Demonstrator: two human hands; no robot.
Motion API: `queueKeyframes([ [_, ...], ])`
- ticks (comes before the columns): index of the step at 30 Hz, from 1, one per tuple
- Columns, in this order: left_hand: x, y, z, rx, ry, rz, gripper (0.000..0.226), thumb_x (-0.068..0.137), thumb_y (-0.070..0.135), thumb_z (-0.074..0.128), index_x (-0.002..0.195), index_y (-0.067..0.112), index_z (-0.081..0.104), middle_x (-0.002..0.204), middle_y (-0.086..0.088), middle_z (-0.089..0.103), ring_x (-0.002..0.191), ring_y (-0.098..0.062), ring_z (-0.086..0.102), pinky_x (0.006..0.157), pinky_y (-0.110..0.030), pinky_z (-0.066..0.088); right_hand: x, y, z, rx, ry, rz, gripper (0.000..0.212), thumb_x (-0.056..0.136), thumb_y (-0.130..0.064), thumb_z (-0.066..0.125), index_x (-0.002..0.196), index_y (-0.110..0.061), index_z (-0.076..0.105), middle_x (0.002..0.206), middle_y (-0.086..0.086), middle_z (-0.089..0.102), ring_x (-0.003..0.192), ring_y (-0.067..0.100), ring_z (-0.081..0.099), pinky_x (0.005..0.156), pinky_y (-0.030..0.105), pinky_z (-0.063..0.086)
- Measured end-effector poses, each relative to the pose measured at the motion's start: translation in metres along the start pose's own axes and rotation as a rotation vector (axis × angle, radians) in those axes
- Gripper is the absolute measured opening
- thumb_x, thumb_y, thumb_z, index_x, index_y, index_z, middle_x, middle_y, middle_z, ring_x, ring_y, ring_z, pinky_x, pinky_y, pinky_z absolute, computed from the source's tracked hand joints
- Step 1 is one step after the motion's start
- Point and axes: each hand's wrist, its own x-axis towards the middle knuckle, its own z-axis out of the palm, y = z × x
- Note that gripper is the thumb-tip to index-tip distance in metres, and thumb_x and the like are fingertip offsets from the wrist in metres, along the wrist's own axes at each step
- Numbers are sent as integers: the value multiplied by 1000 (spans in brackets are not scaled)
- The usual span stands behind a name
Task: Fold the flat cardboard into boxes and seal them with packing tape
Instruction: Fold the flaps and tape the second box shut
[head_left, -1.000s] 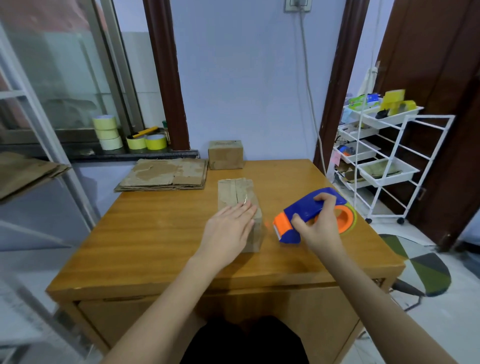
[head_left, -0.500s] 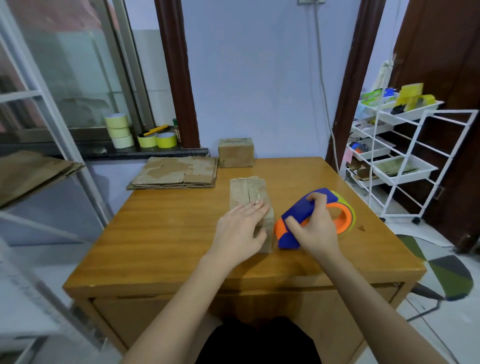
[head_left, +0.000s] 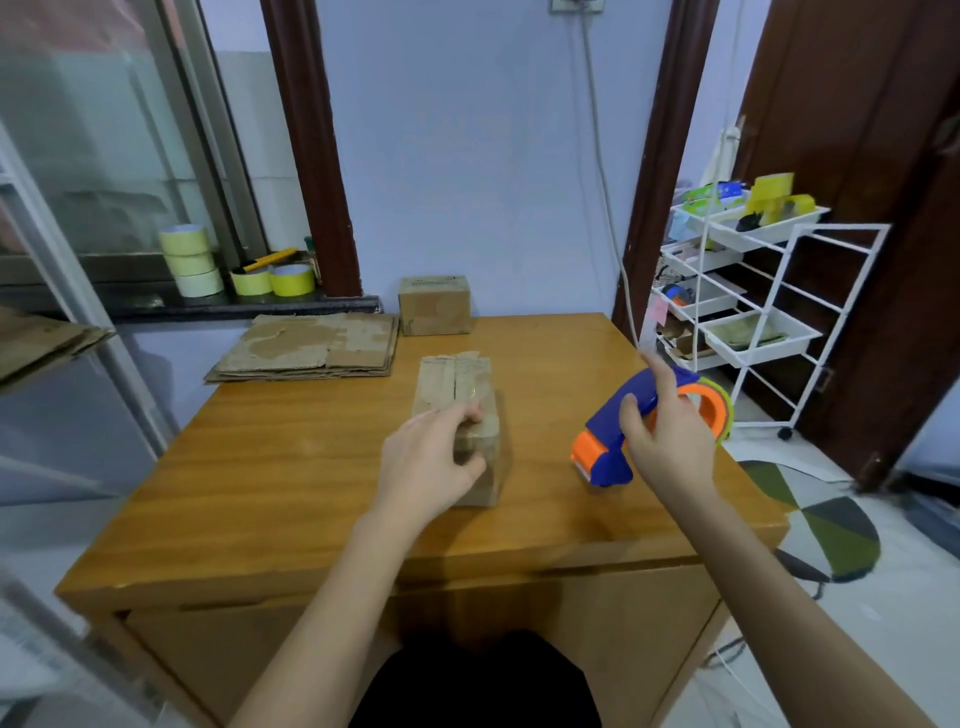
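Sitting near the middle of the table (head_left: 291, 483), the box (head_left: 460, 415) serves as the landmark, its top flaps meeting in a seam that runs away from the person. Curled over its near end, the left hand (head_left: 428, 467) grips it, fingers on top and thumb against the near face. Right of the box and apart from it, the right hand (head_left: 667, 441) clamps around the blue handle of the tape gun (head_left: 649, 421), index finger stretched along the top, the orange nose pointing down at the table. Behind the box stands a second, closed carton (head_left: 435, 312). Left of that lies a stack of flat cardboard (head_left: 311, 349). Beyond the stack, tape rolls (head_left: 234, 265) sit on the sill.
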Motion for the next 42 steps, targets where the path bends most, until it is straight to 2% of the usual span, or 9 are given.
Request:
queueKeyframes([
  [4,0,0,-1,-19,5,-14,34,85,34,62,117,38,52,124,18,57,114,-8,51,79,-24,37,11,-6,9,2,-18,-111,64,95,-19,53,150,-29,22,66,1,49,62,22,48,46,30,33],
  [7,0,2,-1,-52,11,-45,33,83,35,63,115,38,54,124,19,58,113,-8,52,74,-24,35,19,-5,18,174,-87,-85,77,91,-13,60,149,-40,17,116,8,61,90,26,61,66,36,48],
  [9,0,3,0,-65,15,-53,32,83,35,63,114,37,55,123,19,58,112,-8,52,74,-24,35,17,-7,23,243,-130,-59,84,89,-10,64,147,-45,14,131,4,56,111,25,59,84,40,51],
  [14,1,2,1,-90,15,-55,32,83,35,64,115,36,57,123,17,59,112,-8,53,77,-24,39,9,-8,31,352,-239,-24,90,90,-7,63,137,-58,5,113,-5,57,105,26,60,85,33,49],
  [17,0,2,1,-99,21,-53,33,83,35,65,116,36,56,124,17,58,113,-8,52,78,-23,38,6,-6,32,457,-248,-16,92,89,-3,64,137,-56,6,124,-4,55,116,-1,51,88,9,42],
  [20,-1,2,1,-99,28,-50,34,83,35,65,116,35,57,124,17,58,113,-8,52,80,-23,40,2,0,28,466,-293,-42,84,86,0,66,139,-43,16,123,-2,57,105,-19,51,81,-4,36],
  [28,-1,2,1,-112,34,-38,31,83,32,65,113,34,58,120,18,59,111,-9,52,75,-24,38,-14,23,10,271,-316,-162,68,84,-6,70,125,-42,29,124,-3,52,117,7,49,99,23,42],
  [33,-1,2,1,-86,32,-30,31,84,34,64,113,34,56,121,18,59,111,-8,53,73,-23,38,-30,49,6,281,-331,-152,68,82,0,71,122,-41,34,114,-3,57,107,13,59,88,2,40],
  [42,2,2,2,-109,30,-48,35,85,33,63,120,32,59,127,22,57,117,-5,51,84,-24,42,-47,59,-4,281,-414,-115,66,86,4,63,125,-40,31,125,-6,49,119,12,52,93,3,39],
])
